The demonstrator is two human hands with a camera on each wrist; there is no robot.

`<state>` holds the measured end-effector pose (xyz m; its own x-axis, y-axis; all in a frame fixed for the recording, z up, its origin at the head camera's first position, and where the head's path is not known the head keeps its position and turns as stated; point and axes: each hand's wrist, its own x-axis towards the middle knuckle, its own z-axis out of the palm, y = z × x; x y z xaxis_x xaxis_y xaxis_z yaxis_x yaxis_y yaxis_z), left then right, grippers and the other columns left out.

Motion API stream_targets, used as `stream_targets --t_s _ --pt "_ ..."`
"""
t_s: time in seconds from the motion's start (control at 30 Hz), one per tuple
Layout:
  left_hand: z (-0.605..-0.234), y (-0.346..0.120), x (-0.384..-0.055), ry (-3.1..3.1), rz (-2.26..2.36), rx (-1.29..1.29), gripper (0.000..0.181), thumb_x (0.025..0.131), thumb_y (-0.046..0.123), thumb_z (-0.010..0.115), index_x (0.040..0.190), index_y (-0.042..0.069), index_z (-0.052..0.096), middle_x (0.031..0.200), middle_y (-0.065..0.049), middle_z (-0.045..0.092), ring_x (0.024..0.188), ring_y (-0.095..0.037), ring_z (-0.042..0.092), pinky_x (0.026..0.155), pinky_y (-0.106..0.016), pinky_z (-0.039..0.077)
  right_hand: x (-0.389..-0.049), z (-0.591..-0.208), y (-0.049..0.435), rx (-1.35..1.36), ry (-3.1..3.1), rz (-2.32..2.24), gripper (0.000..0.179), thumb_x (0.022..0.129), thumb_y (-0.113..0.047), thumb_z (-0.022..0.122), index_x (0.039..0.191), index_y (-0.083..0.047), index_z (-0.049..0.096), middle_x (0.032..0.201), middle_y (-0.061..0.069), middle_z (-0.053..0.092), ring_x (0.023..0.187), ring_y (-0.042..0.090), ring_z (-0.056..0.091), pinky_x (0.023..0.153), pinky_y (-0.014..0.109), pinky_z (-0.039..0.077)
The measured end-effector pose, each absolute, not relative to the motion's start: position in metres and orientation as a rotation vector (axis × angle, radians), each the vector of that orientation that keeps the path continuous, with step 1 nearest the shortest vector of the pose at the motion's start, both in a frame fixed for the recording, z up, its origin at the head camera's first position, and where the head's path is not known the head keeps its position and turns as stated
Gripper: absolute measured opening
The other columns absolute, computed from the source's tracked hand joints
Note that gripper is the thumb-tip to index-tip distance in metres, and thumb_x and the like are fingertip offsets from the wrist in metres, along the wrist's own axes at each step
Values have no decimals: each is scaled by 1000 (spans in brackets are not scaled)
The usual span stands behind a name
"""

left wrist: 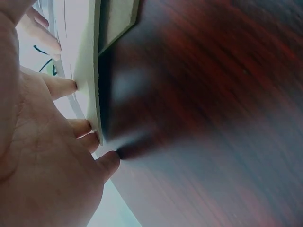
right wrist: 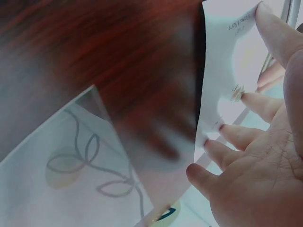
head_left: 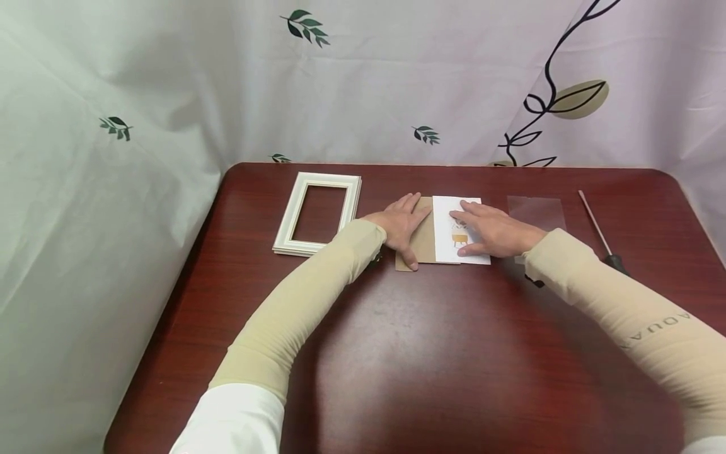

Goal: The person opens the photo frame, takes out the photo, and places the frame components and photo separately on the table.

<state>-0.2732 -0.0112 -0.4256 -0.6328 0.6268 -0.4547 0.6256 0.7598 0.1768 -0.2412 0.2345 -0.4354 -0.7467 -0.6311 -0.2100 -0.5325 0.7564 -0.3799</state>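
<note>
Fingers spread, my left hand (head_left: 399, 227) rests on a brown backing board (head_left: 424, 243) near the back of the table. Its thumb lies at the board's near left corner, where a small tab of the same brown sticks out. Partly over the board lies a white printed card (head_left: 444, 211) with a small picture, its right end reaching past the board. The straight fingers of my right hand (head_left: 495, 231) touch this card from the right and hide part of the picture. In the right wrist view the fingertips press on the card (right wrist: 220, 71), which carries small print.
A white picture frame (head_left: 287, 233), an open rectangle, lies to the left. Right of the right hand is a clear sheet (head_left: 535, 211), with a screwdriver (head_left: 594, 221) beyond it, partly behind the right sleeve. A patterned curtain (head_left: 363, 82) hangs behind the dark red table (head_left: 431, 353).
</note>
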Motion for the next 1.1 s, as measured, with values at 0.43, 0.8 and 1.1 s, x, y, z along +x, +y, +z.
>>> stream_targets --t_s 0.43,0.8,1.1 --pt "-422 -22 -274 2449 8 920 135 66 61 88 163 13 7 166 -20 -9 154 -32 -6 124 -41 6 -243 -435 249 -875 2670 -365 82 87 -32 80 149 5 41 155 35 28 144 50 25 113 65 25" --pt "-424 -32 -277 2450 13 906 136 66 60 88 163 13 5 166 -21 -10 154 -34 -6 124 -41 4 -242 -432 258 -812 2656 -377 85 83 -35 83 148 3 44 156 35 26 145 50 23 113 66 23" --pt "-424 -36 -278 2444 14 890 136 65 58 89 163 12 6 166 -22 -10 154 -33 -6 124 -40 4 -243 -433 261 -813 2655 -368 85 83 -35 82 148 3 43 156 35 26 144 50 23 113 66 23"
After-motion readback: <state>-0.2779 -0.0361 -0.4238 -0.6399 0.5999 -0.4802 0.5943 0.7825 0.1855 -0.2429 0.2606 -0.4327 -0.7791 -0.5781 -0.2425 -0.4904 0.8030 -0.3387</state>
